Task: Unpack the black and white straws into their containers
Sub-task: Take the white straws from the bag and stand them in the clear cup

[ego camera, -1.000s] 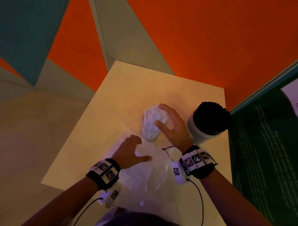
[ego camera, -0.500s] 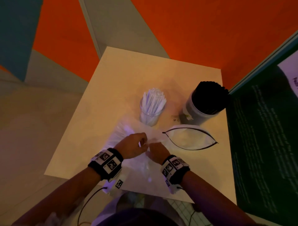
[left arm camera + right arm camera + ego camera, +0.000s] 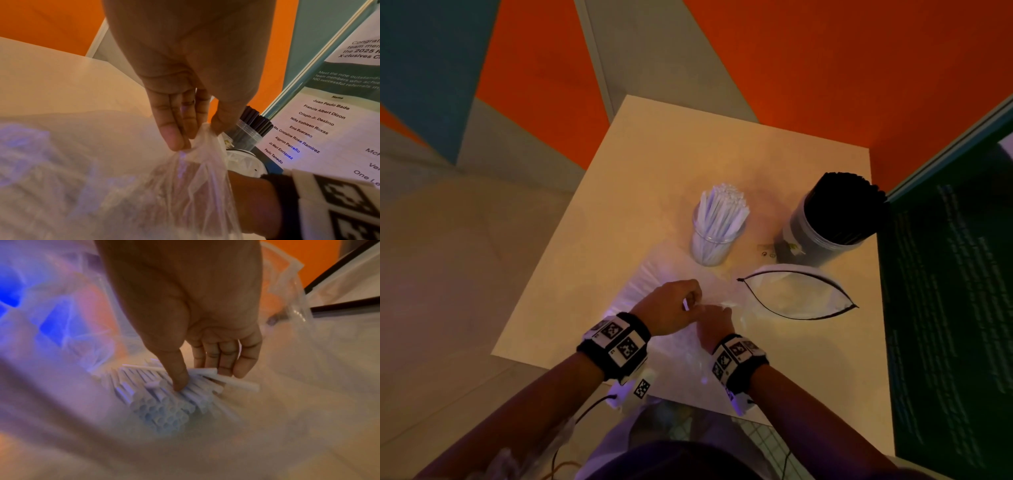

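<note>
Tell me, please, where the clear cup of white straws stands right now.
In the head view, the clear cup of white straws stands mid-table, left of the black straw container, beyond both hands.

This looks like a workplace common area, perhaps an office pantry or break corner. Beyond both hands stand walls painted in bold orange, teal and grey angular blocks, the sort of decor an office uses. To the right of the right hand stands a framed notice board printed with congratulations to team members, a mention of successful referrals and a list of names, which suits a company staff space. The small plain pale desk sits in the corner on a light floor and carries a clear cup of white straws and a tub of black straws, like drink station supplies.
</note>
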The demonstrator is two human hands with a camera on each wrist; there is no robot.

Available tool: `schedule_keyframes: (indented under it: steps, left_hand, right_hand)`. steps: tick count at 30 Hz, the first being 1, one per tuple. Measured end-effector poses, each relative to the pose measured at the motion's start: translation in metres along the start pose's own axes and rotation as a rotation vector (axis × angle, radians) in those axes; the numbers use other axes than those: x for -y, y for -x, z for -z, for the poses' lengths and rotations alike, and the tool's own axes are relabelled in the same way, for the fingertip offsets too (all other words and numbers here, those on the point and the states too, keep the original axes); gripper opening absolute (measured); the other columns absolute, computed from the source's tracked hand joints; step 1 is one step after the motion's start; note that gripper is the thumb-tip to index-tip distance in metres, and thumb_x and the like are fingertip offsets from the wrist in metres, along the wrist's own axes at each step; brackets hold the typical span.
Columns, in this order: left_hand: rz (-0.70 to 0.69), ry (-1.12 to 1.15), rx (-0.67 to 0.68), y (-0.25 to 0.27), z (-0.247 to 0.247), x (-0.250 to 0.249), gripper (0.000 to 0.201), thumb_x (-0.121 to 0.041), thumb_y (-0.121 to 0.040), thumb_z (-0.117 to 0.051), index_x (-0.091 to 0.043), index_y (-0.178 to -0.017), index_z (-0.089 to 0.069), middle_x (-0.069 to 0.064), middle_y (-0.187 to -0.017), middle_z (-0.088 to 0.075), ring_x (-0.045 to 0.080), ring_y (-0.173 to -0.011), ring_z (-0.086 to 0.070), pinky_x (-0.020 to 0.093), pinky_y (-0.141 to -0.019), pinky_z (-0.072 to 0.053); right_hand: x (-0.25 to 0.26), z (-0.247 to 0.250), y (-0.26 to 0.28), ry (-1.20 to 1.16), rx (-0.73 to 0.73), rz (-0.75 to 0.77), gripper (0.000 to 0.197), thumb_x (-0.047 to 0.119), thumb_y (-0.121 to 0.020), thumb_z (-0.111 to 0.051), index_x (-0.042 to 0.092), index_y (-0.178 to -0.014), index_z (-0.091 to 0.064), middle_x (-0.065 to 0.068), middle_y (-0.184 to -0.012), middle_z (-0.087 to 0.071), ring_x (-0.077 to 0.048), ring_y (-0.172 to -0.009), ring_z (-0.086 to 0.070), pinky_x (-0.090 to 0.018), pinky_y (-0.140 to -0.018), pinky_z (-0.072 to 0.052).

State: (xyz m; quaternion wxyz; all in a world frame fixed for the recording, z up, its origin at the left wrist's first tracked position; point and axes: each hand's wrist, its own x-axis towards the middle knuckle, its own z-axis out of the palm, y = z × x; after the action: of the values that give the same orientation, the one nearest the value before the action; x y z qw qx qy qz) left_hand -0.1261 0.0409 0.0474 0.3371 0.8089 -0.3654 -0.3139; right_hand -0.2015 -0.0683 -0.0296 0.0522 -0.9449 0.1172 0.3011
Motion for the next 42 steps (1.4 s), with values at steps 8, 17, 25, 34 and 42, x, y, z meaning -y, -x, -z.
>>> schedule_keyframes:
  steps: [8,17,25,34,42]
  left_hand:
    - [-0.025,-0.064,0.010,-0.002,-0.002,0.000,0.012,-0.025,-0.090,-0.061,-0.015,-0.091,-0.055,-0.005,-0.082,-0.057,0.013,-0.068,-0.050,0.023,-0.064,-0.039]
    - [-0.018,-0.393,0.027,-0.018,-0.011,-0.009,0.054,-0.061,-0.083,-0.057,-0.015,-0.112,-0.052,-0.002,-0.106,-0.049,0.016,-0.090,-0.045,0.030,-0.078,-0.042]
    - [-0.210,-0.163,0.047,-0.050,-0.032,-0.080,0.061,-0.062,-0.080,-0.059,-0.026,-0.127,-0.045,-0.005,-0.111,-0.057,0.013,-0.096,-0.055,0.027,-0.079,-0.042]
    - [-0.115,-0.162,-0.094,-0.049,0.009,-0.046,0.017,-0.030,-0.096,-0.053,-0.021,-0.105,-0.063,0.007,-0.088,-0.068,0.024,-0.075,-0.062,0.036,-0.069,-0.048]
    - [-0.112,-0.045,-0.074,-0.052,0.008,-0.044,0.013,-0.034,-0.097,-0.050,-0.031,-0.093,-0.062,-0.011,-0.084,-0.064,-0.002,-0.065,-0.053,0.021,-0.064,-0.039]
  right_hand:
    - [-0.012,0.023,0.008,-0.263,0.060,0.124,0.032,0.008,-0.098,-0.038,0.000,-0.124,-0.054,-0.017,-0.130,-0.056,-0.031,-0.119,-0.054,-0.037,-0.101,-0.040]
    - [-0.105,0.120,0.079,0.006,0.311,0.136,0.029,0.014,-0.096,-0.040,0.002,-0.116,-0.057,-0.015,-0.122,-0.061,-0.028,-0.109,-0.059,-0.031,-0.082,-0.042]
    - [-0.130,0.211,0.132,0.197,0.199,0.190,0.022,0.011,-0.093,-0.044,0.001,-0.101,-0.063,-0.009,-0.087,-0.061,-0.026,-0.082,-0.056,-0.026,-0.059,-0.036]
    - [-0.136,0.225,0.110,-0.822,-0.498,0.258,0.060,0.065,-0.086,-0.037,0.012,-0.097,-0.064,-0.013,-0.093,-0.066,-0.011,-0.073,-0.059,-0.035,-0.071,-0.047]
    - [-0.078,0.187,0.073,-1.388,-0.686,0.362,0.050,0.060,-0.093,-0.039,0.017,-0.087,-0.065,-0.007,-0.095,-0.069,-0.021,-0.095,-0.065,-0.039,-0.093,-0.052]
